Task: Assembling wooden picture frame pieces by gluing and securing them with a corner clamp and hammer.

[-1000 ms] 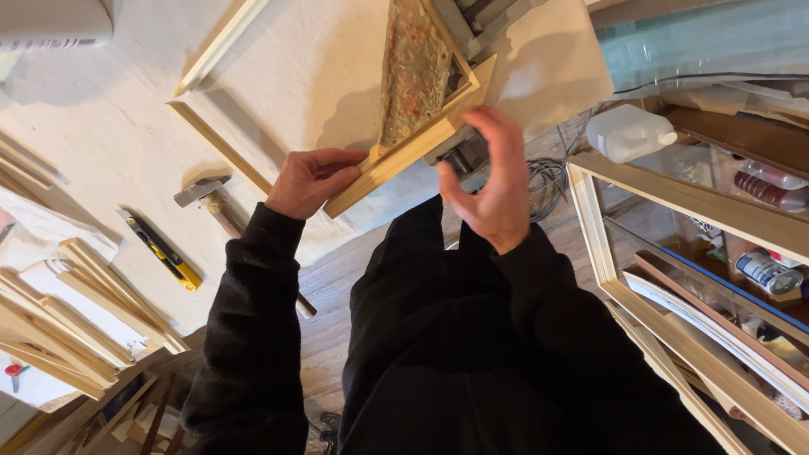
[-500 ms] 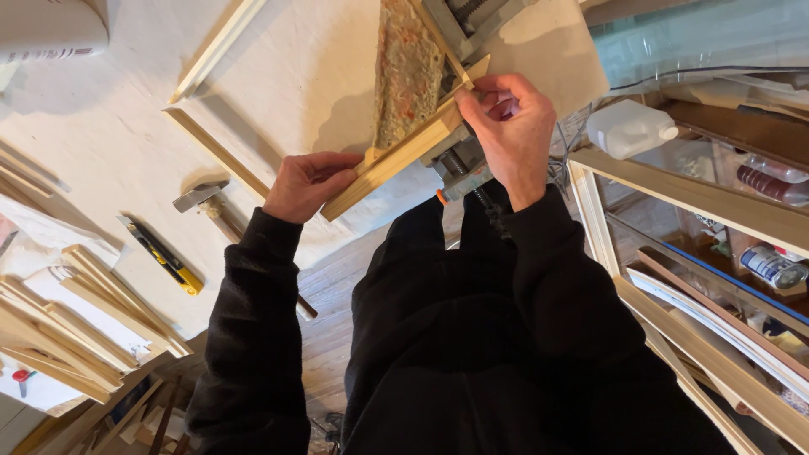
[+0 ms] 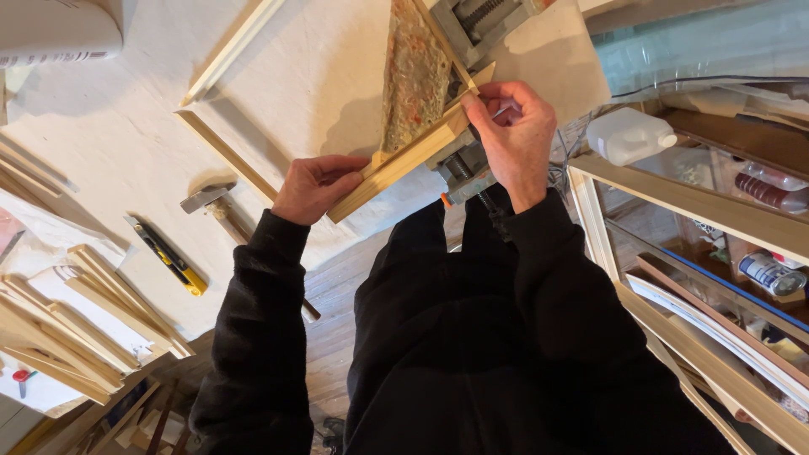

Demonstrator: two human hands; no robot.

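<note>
Head view: a person in black sleeves stood over a white-covered bench [image 3: 109, 160], both hands on a wooden frame [image 3: 404, 160] whose corner sat in a metal clamp [image 3: 468, 164]. The left hand [image 3: 316, 185] gripped the lower end of the frame's near rail, thumb on top and fingers curled beneath the wood, pressed together. The right hand [image 3: 514, 139] closed over the frame's corner at the clamp, fingers bunched and thumb pinched against them; what lay between the fingertips could not be made out. A mottled picture panel [image 3: 413, 76], green and rust, sat inside the frame, just above and between the two hands.

The clamp's screw ran down below the right fingers, ending in a small orange tip [image 3: 444, 200] just beside the wrist. Left of the left fingers, a hammer [image 3: 211, 202] lay on the bench, near but not touching. Farther left still, a yellow-and-black knife [image 3: 168, 257] rested on the cloth. Two loose strips of moulding [image 3: 223, 152] lay above the left hand, well apart from it. A pile of wood offcuts [image 3: 76, 312] filled the lower left corner, well clear of both hands.

To the right of the right fingers, a white plastic jug [image 3: 628, 135] lay near a shelf [image 3: 716, 211] holding cans and bottles.
</note>
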